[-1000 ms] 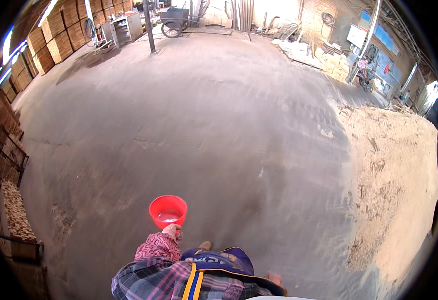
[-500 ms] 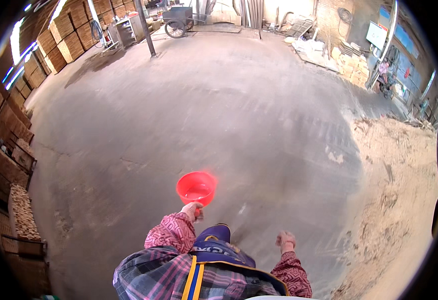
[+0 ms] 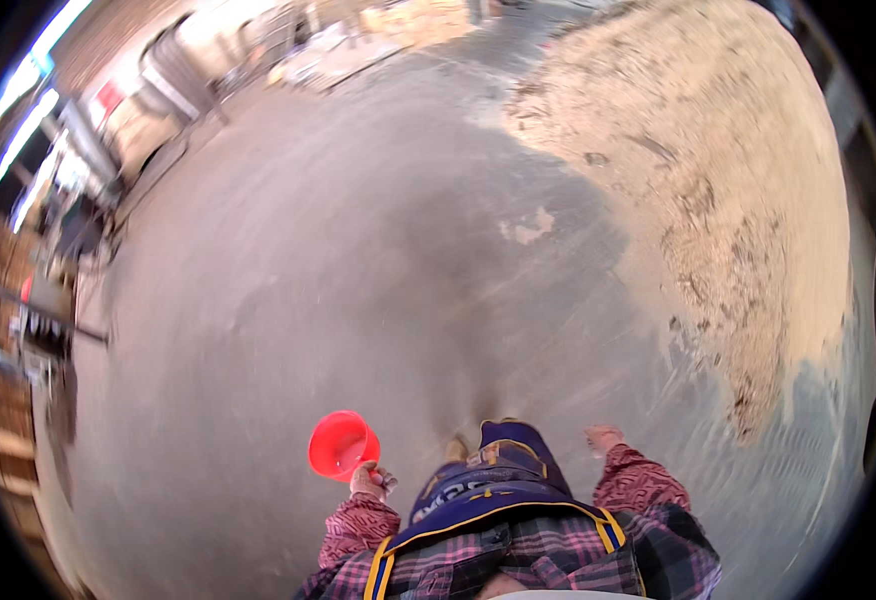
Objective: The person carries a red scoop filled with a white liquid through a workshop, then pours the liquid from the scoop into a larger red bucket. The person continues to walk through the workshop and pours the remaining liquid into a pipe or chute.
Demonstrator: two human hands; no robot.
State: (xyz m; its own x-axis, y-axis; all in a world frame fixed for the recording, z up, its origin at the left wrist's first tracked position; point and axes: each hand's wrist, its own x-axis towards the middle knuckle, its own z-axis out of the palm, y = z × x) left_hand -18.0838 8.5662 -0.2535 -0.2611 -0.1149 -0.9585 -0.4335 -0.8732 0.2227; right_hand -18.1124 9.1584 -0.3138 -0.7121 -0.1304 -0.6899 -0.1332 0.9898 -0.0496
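Observation:
My left hand (image 3: 371, 481) grips a small red plastic bowl (image 3: 342, 444) by its rim, held out low at my left side and tilted so its hollow faces up and to the left. My right hand (image 3: 602, 438) hangs at my right side with nothing in it, its fingers loosely apart. Both arms wear red patterned sleeves. Between them I see my dark blue trousers (image 3: 503, 462) and a plaid shirt with yellow-edged straps. The picture is blurred by motion.
Bare grey concrete floor (image 3: 358, 250) spreads ahead. A wide heap of pale sand or sawdust (image 3: 728, 180) covers the right side. Wooden crates and racks (image 3: 18, 340) line the left edge. Blurred clutter lies at the far top.
The view has swung to the right, so the sand heap now fills the upper right. The red bowl has dropped lower and further left. My right hand stays at my side.

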